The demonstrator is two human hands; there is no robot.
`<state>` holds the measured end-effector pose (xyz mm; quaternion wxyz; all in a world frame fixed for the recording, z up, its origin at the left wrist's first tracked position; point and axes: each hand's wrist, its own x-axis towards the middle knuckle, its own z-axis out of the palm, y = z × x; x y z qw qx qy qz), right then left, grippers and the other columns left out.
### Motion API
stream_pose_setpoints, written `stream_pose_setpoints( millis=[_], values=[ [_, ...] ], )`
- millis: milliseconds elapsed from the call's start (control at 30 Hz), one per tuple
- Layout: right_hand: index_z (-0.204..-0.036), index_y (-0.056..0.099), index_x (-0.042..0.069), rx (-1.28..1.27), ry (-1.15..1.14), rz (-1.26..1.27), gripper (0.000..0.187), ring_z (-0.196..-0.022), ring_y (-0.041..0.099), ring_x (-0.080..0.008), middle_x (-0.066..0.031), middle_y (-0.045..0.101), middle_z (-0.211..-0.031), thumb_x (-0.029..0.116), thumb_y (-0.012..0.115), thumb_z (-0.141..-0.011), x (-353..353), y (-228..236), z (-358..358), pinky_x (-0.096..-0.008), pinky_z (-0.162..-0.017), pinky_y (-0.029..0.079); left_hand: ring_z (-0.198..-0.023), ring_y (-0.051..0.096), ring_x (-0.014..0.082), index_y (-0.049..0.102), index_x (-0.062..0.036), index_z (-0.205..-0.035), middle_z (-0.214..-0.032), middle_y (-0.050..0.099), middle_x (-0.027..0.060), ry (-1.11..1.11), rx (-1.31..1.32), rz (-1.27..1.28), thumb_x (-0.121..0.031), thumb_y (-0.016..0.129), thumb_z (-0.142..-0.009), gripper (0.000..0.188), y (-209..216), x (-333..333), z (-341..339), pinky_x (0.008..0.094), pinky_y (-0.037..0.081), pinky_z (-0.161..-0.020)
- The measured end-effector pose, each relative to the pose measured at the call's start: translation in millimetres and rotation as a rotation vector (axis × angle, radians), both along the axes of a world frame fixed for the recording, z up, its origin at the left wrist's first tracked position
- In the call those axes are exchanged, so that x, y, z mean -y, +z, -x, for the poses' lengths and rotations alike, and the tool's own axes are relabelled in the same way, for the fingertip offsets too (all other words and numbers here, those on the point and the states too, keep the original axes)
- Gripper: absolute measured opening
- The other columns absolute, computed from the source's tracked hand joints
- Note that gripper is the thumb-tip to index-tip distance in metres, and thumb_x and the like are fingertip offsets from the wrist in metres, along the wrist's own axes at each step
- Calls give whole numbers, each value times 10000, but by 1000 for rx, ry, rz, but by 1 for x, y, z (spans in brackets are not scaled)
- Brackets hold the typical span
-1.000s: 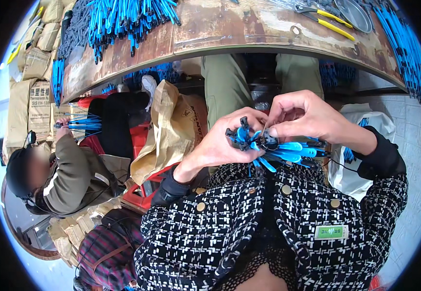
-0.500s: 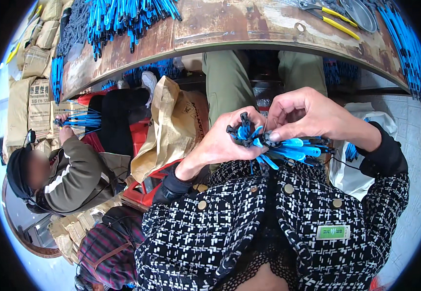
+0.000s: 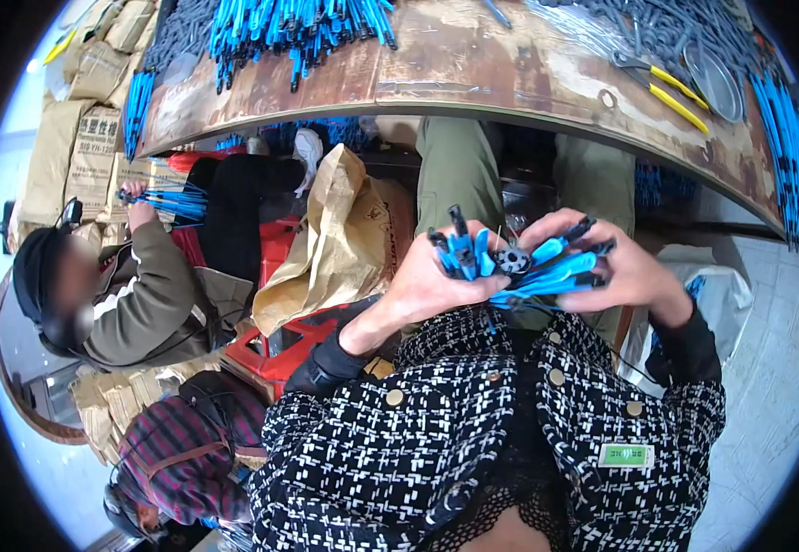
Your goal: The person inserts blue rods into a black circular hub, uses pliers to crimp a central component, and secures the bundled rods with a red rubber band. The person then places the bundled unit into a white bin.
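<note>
In front of my body I hold a bundle of narrow blue strips (image 3: 554, 276) with black ends, fanned around a round, notched black hub (image 3: 512, 260). My left hand (image 3: 427, 278) is closed around the left part of the bundle, its thumb beside the hub. Several black-tipped strips (image 3: 462, 250) stick up between its thumb and fingers. My right hand (image 3: 627, 271) curls around the strips on the right of the hub, its fingers partly hidden behind them. A fine wire or thread shows faintly above the hub.
A worn wooden table (image 3: 473, 78) curves across the front, with a large pile of blue strips (image 3: 298, 32), yellow-handled pliers (image 3: 678, 97) and a round metal dish (image 3: 714, 83). An open brown paper sack (image 3: 326, 244) stands left of my legs. Beyond it a co-worker (image 3: 142, 285) holds similar strips.
My right hand has left its pinch at the hub and now curls around the strips on the right. The hub faces up more openly. The view has shifted slightly.
</note>
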<state>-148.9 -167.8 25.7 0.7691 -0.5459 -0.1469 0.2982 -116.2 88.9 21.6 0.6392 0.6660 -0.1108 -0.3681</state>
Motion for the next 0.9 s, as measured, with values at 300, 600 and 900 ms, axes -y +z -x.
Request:
stream_pose_setpoints(
  millis=[300,600,900],
  values=[
    [-1012,658,4,345,-586,212,318,-873,617,-151,-76,643,-970,73,831,-755,-45,-11,35,-289,-795,485,-1333,446,326,552,53,-1297,-1393,487,213,-337,-115,489,-231,863,-687,741,-14,-14,-27,463,294,-1134],
    [-1032,676,15,441,-466,168,296,-907,655,-197,-105,674,-979,109,816,-789,-41,-10,37,-305,-798,504,-976,643,131,696,25,-1121,-1051,717,93,-639,38,299,-59,738,-859,277,-16,-10,-57,299,495,-891],
    [-1047,680,27,414,-425,138,321,-902,658,-194,-106,673,-982,129,828,-781,-41,-13,30,-302,-789,506,-896,687,160,742,-18,-977,-919,731,90,-485,157,189,-64,777,-777,208,-10,-10,-44,289,524,-824]
  ],
)
